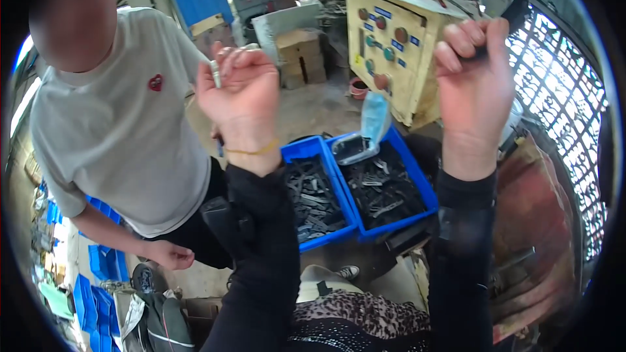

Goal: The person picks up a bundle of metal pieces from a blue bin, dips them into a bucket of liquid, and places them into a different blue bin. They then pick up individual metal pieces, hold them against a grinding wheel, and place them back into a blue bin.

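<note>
My left hand [244, 88] is raised with the palm toward me and the fingers loosely curled and apart. A small pale cylindrical piece [216, 74] shows along its thumb side; whether it is held or wrapped on a digit I cannot tell. A yellow band [251, 150] circles that wrist. My right hand [475, 85], also raised, is closed around a dark bar-shaped piece [516, 14] that sticks out at the upper right. Below and between my hands stand two blue bins, a left one [349, 212] and a right one [424, 186], holding many dark metal pieces.
A person in a white T-shirt [130, 111] stands close at the left. A light-blue face mask [375, 120] and a clear tray [355, 148] lie on the right bin. Beyond is a yellow control cabinet [417, 85] with buttons. A lattice window [561, 104] fills the right side.
</note>
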Demonstrator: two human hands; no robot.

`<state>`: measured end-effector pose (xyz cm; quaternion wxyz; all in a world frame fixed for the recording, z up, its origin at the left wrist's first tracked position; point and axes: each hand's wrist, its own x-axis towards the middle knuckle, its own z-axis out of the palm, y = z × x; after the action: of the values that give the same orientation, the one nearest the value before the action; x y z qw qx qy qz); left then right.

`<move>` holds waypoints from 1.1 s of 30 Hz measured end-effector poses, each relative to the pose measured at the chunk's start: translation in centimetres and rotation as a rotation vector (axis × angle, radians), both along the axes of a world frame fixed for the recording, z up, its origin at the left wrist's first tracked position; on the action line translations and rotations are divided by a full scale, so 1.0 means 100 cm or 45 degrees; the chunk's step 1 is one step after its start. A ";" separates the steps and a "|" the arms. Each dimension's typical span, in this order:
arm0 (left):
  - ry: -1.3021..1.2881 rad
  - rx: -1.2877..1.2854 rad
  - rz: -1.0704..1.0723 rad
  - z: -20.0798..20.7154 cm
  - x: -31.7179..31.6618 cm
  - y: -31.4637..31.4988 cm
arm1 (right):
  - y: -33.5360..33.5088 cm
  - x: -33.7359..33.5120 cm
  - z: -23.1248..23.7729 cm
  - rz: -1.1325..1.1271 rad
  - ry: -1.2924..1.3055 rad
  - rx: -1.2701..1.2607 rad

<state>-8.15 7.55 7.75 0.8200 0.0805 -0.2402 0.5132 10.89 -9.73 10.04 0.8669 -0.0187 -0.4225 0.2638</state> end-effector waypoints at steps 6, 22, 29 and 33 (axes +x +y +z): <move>0.694 0.342 0.751 0.014 0.018 -0.027 | -0.016 0.016 0.001 -0.403 -0.292 -0.196; 1.613 0.638 -0.077 -0.135 -0.017 -0.011 | -0.105 0.003 -0.128 -0.752 -0.120 -1.014; 1.080 -0.198 -0.359 -0.173 0.068 -0.014 | -0.049 -0.079 -0.129 -0.504 -0.427 -1.271; 1.099 -0.269 -0.801 -0.226 0.161 -0.078 | -0.017 -0.111 -0.135 -0.839 -1.203 -0.979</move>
<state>7.93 -0.23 -14.83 0.9618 0.1253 0.1587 0.1846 -0.26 -11.46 -3.44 0.5567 -0.5650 -0.6036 0.0813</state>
